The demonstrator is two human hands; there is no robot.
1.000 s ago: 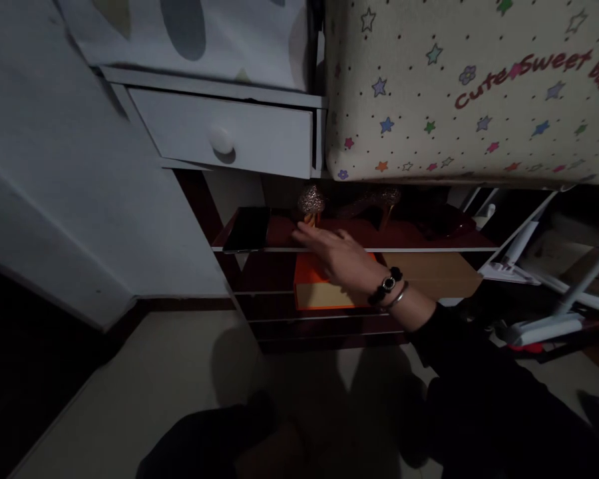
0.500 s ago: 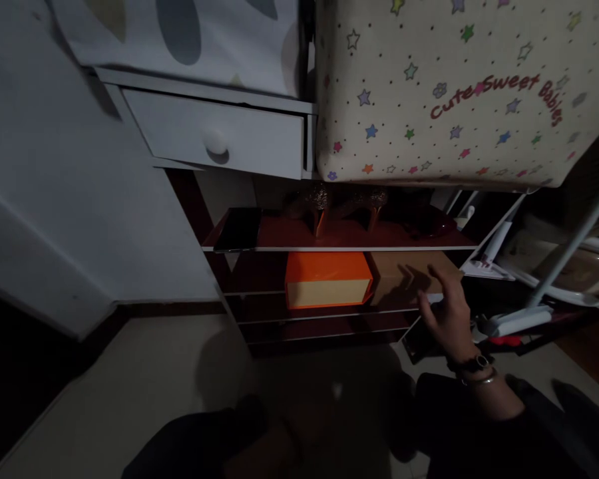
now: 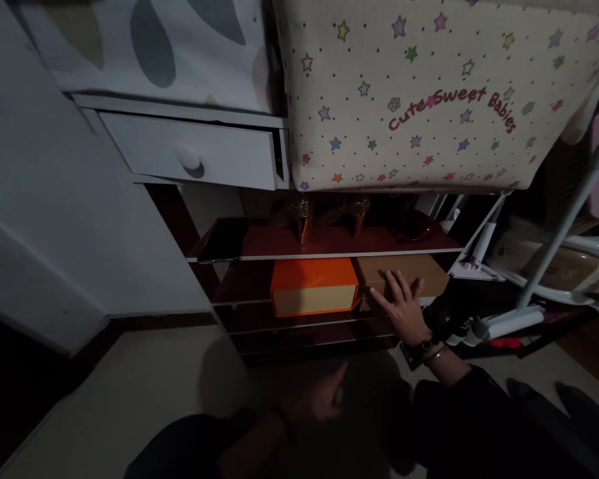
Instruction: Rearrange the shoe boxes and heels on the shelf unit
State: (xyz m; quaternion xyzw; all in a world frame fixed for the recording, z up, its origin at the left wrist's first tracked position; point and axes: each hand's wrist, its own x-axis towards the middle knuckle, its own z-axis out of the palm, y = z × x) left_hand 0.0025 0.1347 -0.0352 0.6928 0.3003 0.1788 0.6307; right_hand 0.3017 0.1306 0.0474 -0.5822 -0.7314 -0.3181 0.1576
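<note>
My right hand (image 3: 404, 316), with a dark watch and a bracelet at the wrist, has its fingers spread against the front of a brown cardboard box (image 3: 424, 269). This box lies on a shelf beside an orange box (image 3: 314, 271) with a pale front side. Low in the shadow, my left hand (image 3: 322, 397) is curled with one finger stretched forward. A small pale spot shows at its fingers, too dark to make out.
High-heeled shoes (image 3: 304, 226) and a dark phone-like slab (image 3: 224, 239) rest on the upper shelf (image 3: 274, 245). Above are a white drawer (image 3: 219, 146) and a star-printed fabric bin (image 3: 359, 136). A grey pole (image 3: 554, 226) slants at the right, near a rack with more items.
My right hand has moved left and its fingers now spread over the cardboard box's front. My left hand has come more into sight. The view has shifted slightly.
</note>
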